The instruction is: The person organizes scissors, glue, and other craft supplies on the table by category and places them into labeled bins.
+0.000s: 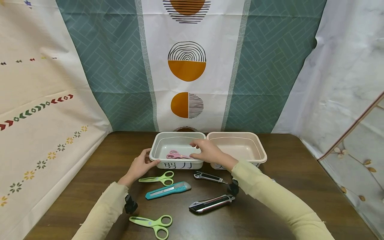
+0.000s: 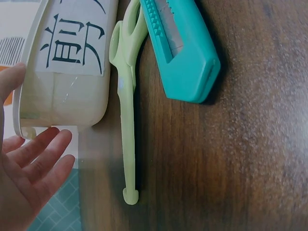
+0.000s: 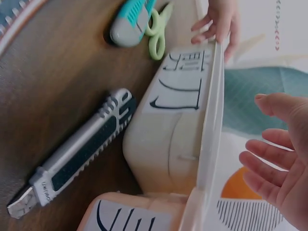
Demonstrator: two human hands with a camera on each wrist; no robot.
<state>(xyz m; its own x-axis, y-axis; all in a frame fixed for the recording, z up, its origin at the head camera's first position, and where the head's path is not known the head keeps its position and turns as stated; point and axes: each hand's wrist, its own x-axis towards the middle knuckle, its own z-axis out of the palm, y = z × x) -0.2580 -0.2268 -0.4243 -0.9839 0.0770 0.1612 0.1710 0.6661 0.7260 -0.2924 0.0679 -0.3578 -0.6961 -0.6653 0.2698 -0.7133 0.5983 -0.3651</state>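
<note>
My left hand (image 1: pixel 139 168) holds the left front corner of a white plastic bin (image 1: pixel 153 154), its thumb on the rim and its fingers around the side. Pink-handled scissors (image 1: pixel 174 155) lie inside this bin. Over the bin's right half hovers my right hand (image 1: pixel 208 151), thumb and fingers apart, nothing between them in the right wrist view. Before the bin are green scissors (image 1: pixel 163 179) and a teal utility knife (image 1: pixel 168 190). A small black-and-silver utility knife (image 3: pixel 79 144) lies under the right forearm, with a larger black one (image 1: pixel 211 203) nearer me.
A pinkish bin (image 1: pixel 260 151) stands against the white bin's right side. A label with black characters (image 2: pixel 72 41) is on the white bin's front. Another pair of green scissors (image 1: pixel 153 225) lies near the front edge. A patterned cloth (image 1: pixel 120 66) hangs behind the wooden table (image 1: pixel 279 206).
</note>
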